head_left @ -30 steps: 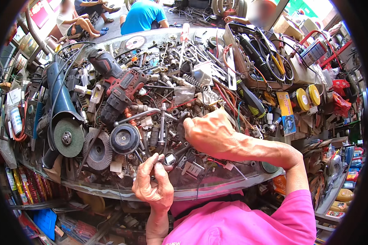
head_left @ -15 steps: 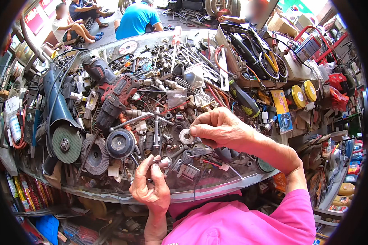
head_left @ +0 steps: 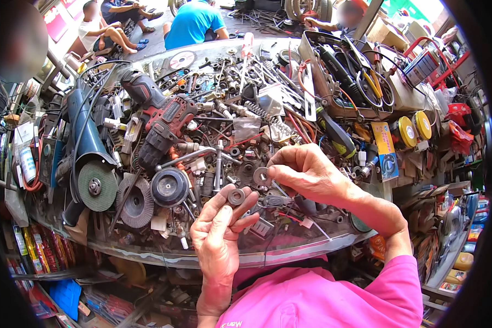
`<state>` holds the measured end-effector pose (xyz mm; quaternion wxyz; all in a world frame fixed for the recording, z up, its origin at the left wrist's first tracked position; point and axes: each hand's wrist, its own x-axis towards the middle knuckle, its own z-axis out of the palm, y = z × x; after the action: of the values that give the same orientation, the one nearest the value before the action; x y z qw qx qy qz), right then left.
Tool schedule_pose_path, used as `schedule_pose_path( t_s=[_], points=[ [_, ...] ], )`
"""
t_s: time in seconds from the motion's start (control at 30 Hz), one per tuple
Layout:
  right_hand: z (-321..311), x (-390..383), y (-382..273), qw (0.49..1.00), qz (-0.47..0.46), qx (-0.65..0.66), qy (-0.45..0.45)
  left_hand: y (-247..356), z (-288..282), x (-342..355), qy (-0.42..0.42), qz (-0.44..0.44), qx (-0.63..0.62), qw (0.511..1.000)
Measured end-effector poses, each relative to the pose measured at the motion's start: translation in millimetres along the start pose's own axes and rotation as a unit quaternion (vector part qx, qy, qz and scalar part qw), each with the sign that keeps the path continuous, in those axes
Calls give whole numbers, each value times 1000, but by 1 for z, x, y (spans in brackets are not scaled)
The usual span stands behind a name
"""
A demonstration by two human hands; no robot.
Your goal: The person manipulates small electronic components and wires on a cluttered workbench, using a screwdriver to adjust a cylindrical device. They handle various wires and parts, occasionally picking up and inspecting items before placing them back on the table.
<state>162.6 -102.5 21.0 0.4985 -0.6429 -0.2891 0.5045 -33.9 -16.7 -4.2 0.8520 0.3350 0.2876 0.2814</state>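
Head view: left hand now holds 1 dark ring-shaped part at its fingertips, near the glass tabletop's front edge. Right hand, drawn back from the clutter, pinches 1 metal washer beside it; both parts are picked.

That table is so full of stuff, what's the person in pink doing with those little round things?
The person is holding two small metal rings over a glass table piled with tools. The left hand pinches a dark ring at its fingertips. The right hand holds a grey washer just above it, close by but not touching. A red and black drill and a blue angle grinder lie among the screws and bolts behind.
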Motion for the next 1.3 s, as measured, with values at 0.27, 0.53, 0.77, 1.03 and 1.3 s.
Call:
schedule_pose_path(
  t_s=[0.27, 0.53, 0.77, 1.03, 1.3],
  points=[
    [3, -6, 4, 953, -91, -281, 66, -5, 1, -1, 44, 23, 55, 997],
    [3, -17, 0, 995, 25, 97, -5, -7, 7, 0, 55, 25, 80, 995],
    [13, -27, 9, 997, 16, 82, -5, -15, 12, 1, 21, 4, 62, 998],
    [6, -29, 16, 995, 46, 86, 1, -14, 15, -4, -13, -40, 6, 999],
    [-1, -31, 17, 994, 27, 104, 31, -13, 13, -3, -33, -63, -41, 997]
  ],
)
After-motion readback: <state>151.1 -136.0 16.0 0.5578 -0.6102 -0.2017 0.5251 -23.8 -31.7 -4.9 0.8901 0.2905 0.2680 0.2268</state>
